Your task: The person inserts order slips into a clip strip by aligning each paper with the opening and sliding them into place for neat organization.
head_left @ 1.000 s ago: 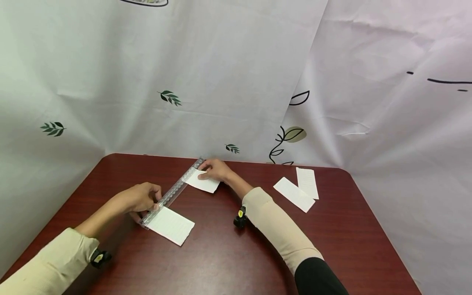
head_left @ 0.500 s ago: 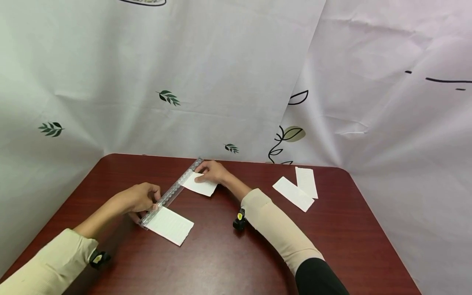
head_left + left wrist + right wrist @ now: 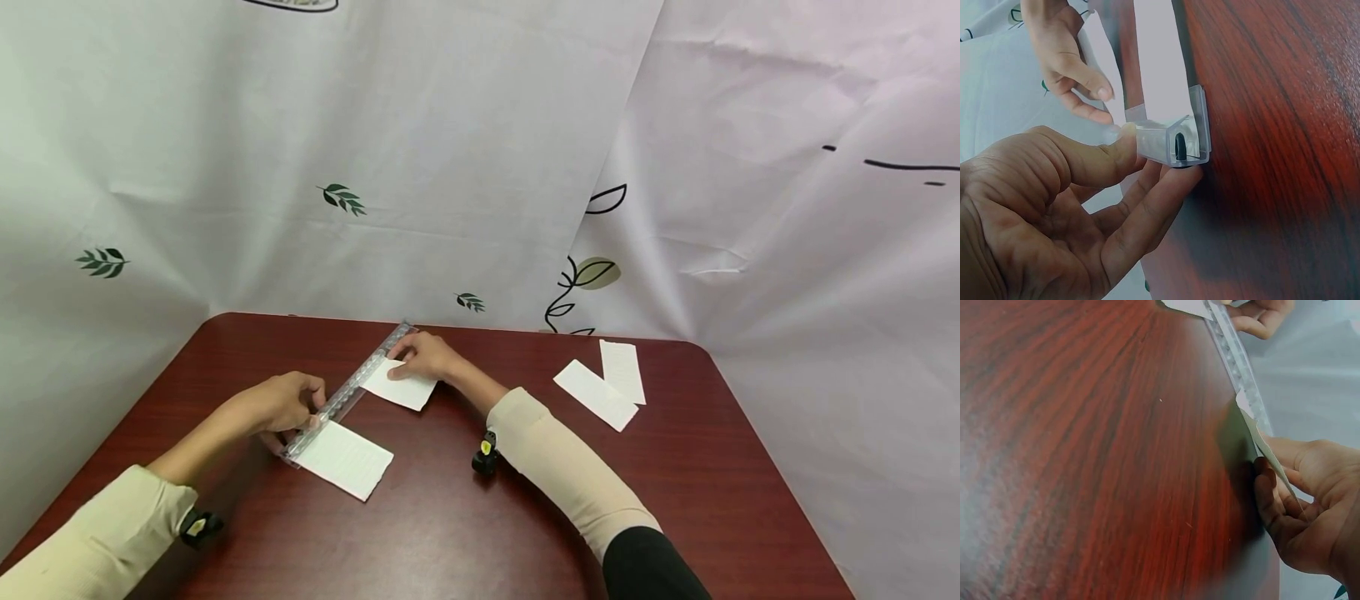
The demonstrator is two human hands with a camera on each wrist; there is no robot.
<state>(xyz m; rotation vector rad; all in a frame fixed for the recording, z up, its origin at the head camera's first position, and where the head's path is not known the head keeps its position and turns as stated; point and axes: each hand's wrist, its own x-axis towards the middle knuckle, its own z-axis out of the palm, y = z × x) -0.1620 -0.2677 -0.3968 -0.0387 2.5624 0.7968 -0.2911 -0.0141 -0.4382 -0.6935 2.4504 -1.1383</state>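
A long clear plastic channel strip (image 3: 351,390) lies slanted on the left part of the table. My left hand (image 3: 279,405) pinches its near end between thumb and fingers; a small dark piece (image 3: 1180,147) shows inside that end in the left wrist view. One white paper card (image 3: 345,460) has its edge in the strip beside the left hand. Farther along, my right hand (image 3: 427,357) pinches a second white paper card (image 3: 408,392), thumb on top and fingers beneath. That card's edge meets the strip; whether it is inside the channel I cannot tell.
Two more white paper cards (image 3: 596,394) (image 3: 623,372) lie on the right side of the reddish-brown table (image 3: 480,533), one overlapping the other's corner. A pale printed cloth (image 3: 450,167) hangs directly behind the table's back edge.
My right hand and its card have shifted along the strip toward the near end, closer to the first card. The left hand keeps its place on the strip.
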